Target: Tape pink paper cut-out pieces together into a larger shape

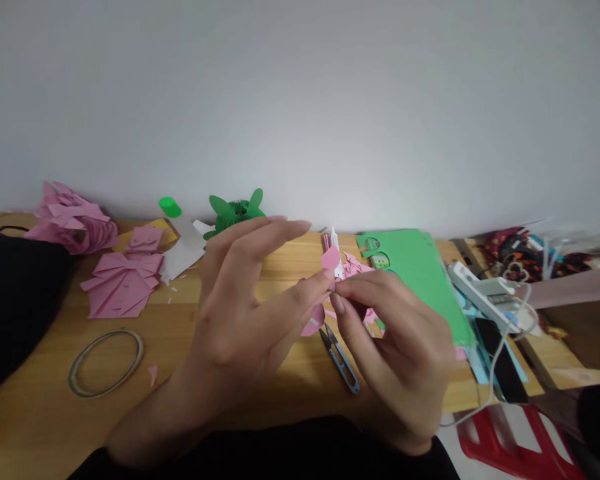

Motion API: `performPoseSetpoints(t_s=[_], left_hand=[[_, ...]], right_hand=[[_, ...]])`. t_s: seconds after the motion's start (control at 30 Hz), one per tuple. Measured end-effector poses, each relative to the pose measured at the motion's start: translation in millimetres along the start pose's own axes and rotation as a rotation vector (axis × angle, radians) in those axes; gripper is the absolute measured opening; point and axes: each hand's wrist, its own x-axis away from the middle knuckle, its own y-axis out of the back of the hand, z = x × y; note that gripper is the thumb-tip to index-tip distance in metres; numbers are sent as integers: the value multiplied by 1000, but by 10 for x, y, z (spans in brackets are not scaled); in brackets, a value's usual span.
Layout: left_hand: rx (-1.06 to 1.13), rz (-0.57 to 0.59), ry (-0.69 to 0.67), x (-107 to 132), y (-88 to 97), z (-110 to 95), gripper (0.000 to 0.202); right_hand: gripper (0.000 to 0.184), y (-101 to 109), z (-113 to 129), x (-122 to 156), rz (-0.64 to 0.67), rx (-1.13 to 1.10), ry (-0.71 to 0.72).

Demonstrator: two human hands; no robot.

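Observation:
Both hands meet over the middle of the table around a small pink paper piece (313, 321) with rounded ends. My left hand (250, 307) holds it by the thumb, its upper fingers stretched out above; part of the grip is hidden. Thumb and index finger of my right hand (400, 333) pinch at the middle of the piece, touching the left thumb tip. Just below lie blue-handled thread snips (344, 367), blades pointing up toward the paper. Behind the hands are a white tube (335, 243) and pink paper scraps (354, 265).
On the left lie a folded pink paper dress (125, 283) and a tape ring (74, 373). A green paper figure (225, 210) stands by the wall. To the right are green sheets (420, 280), a power strip (480, 293), a phone (503, 367) and a white cable.

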Motion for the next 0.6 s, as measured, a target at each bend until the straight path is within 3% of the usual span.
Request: performPoseSetpoints(t_s=[0.23, 0.43, 0.6], left_hand=[[-18, -7, 6, -30, 8, -13, 12], [-34, -83, 219, -43, -43, -110, 18], [-49, -127, 111, -38, -55, -120, 10]], right_hand=[[14, 5, 4, 7, 7, 8, -11], [15, 6, 7, 21, 20, -9, -4], [16, 13, 28, 28, 14, -43, -37]])
